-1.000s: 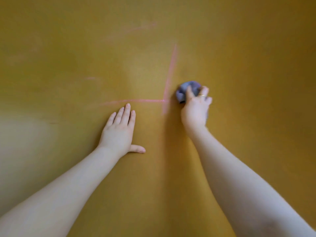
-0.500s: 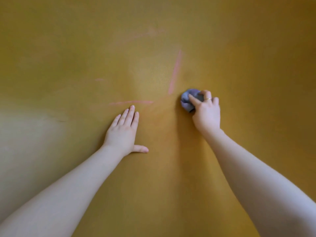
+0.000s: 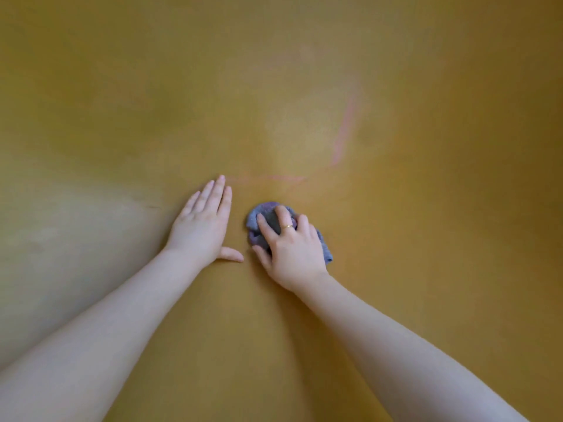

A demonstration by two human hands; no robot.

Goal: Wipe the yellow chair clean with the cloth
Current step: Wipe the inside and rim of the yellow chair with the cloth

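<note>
Hands: two, mid-frame.
Left hand (image 3: 202,225): flat, fingers straight, on yellow chair (image 3: 426,269).
Right hand (image 3: 292,249): fingers curled over one grey cloth (image 3: 269,220).
Pink marks: two, the longer pink mark (image 3: 344,132) right of centre.

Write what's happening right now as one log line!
right hand: grips cloth on yellow chair | left hand: flat on chair | pink marks: remain

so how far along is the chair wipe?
Partly done. The horizontal pink line looks faint. In hand: the right hand presses the bunched grey cloth on the yellow chair; the left hand lies flat. Left: the upright pink streak, plainly visible.
</note>
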